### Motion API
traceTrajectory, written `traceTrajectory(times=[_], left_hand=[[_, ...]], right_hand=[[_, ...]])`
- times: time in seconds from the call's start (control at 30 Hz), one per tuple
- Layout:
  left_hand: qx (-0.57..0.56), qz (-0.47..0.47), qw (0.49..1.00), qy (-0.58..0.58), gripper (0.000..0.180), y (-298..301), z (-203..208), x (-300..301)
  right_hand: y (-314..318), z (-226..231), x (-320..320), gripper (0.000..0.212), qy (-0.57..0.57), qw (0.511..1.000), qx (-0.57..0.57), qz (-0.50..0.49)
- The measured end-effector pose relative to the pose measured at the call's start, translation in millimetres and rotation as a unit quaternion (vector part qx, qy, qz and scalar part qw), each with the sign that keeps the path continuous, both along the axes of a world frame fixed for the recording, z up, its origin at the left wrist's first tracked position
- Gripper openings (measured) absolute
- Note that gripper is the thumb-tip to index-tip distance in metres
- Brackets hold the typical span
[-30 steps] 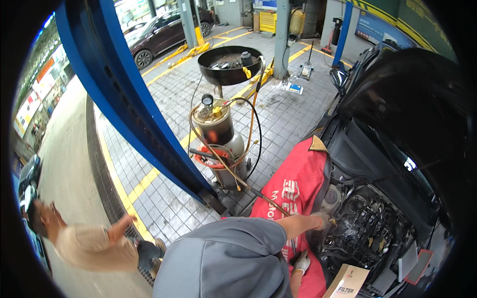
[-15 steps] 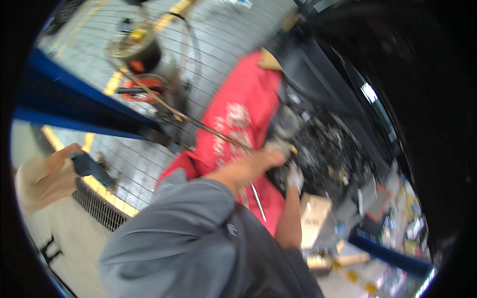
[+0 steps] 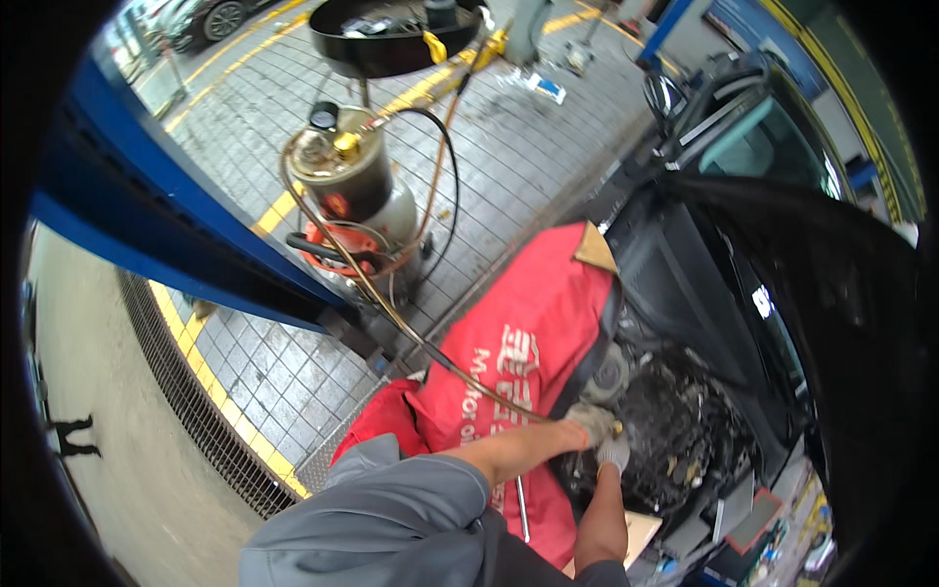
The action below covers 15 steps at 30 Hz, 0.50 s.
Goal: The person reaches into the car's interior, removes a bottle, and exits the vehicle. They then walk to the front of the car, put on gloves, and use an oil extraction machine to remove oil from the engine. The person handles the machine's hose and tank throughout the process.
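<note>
At the lower centre of the frame, the left hand (image 3: pixel 590 426), in a dirty work glove, appears closed around the end of a long hose (image 3: pixel 442 361), whose brassy tip (image 3: pixel 617 428) pokes out beyond the fingers. The right hand (image 3: pixel 613 454), in a paler glove, is just beside that tip, over the near edge of the engine (image 3: pixel 680 416); whether its fingers are pinching anything I cannot tell.

The hose slants from the tank unit (image 3: pixel 342 181) at the upper left, across the red cover (image 3: pixel 533 328), to the left glove. It looks light in the hand, stiff enough to hold a line yet springy along its length, so the loose run probably tugs sideways. Any oil on it would make it slippery. The tip seems hard, and the surest hold is likely close behind it, with the rest resting on the cover. A thin metal rod (image 3: pixel 522 509) lies below the left forearm.
</note>
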State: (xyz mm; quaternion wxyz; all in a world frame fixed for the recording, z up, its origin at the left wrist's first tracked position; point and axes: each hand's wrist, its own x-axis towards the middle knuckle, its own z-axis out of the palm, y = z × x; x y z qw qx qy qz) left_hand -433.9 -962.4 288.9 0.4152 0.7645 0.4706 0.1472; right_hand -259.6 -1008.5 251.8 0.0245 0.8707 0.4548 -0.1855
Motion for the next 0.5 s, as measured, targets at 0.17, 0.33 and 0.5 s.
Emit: traceTrajectory(times=[0.17, 0.33, 0.5], left_hand=[[-0.050, -0.053, 0.996, 0.049, 0.032, 13.9, 3.2, 19.0], [0.007, -0.048, 0.999, 0.022, 0.027, 3.8, -4.9, 33.3], [0.038, -0.048, 0.998, -0.001, 0.023, 0.0, -18.2, 43.1]], right_hand=[[7.7, -27.3, 17.5, 0.046, 0.012, 0.997, 0.002, -0.081], [4.1, -40.0, 33.1, 0.043, 0.247, 0.931, 0.128, -0.238], [-3.5, -43.7, 34.8, 0.041, 0.222, 0.943, 0.148, -0.197]])
